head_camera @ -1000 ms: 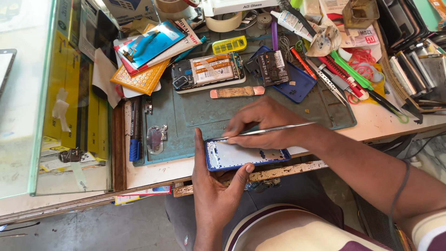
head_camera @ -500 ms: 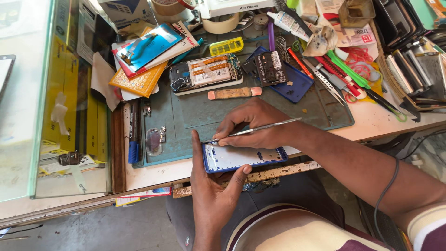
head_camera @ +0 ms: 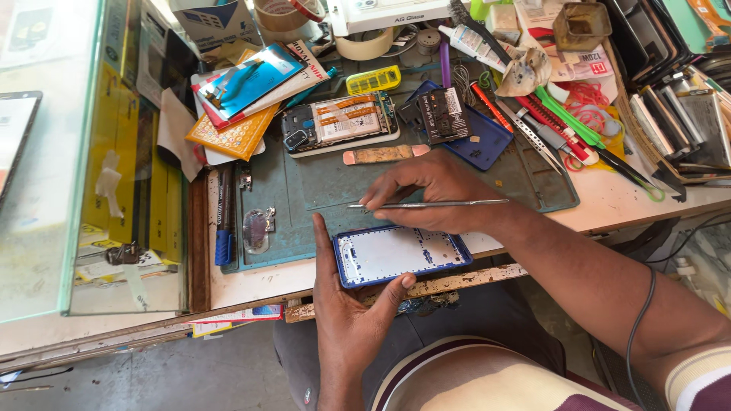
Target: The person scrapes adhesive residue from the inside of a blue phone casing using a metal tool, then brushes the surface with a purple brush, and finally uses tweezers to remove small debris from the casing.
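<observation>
My left hand [head_camera: 346, 320] grips a blue phone frame [head_camera: 400, 254] with a white inner face, held flat at the front edge of the green work mat [head_camera: 335, 183]. My thumb runs up its left end and a finger presses its lower edge. My right hand [head_camera: 430, 196] holds a thin metal prying tool [head_camera: 434, 204] lying level, its tip pointing left just above the frame's top edge. An opened phone [head_camera: 343, 123] with its circuit parts showing lies further back on the mat.
Tweezers, screwdrivers and red and green tools [head_camera: 556, 122] crowd the right side. Packets and cards [head_camera: 244, 91] are stacked at the back left, tape rolls [head_camera: 365, 42] behind. A blue marker pen [head_camera: 224, 221] lies left of the mat. A glass cabinet [head_camera: 84, 160] stands at left.
The view has shifted slightly. My right hand with the metal tool has stayed over the frame's top edge, the tool tilting closer to level. My left hand keeps its grip.
</observation>
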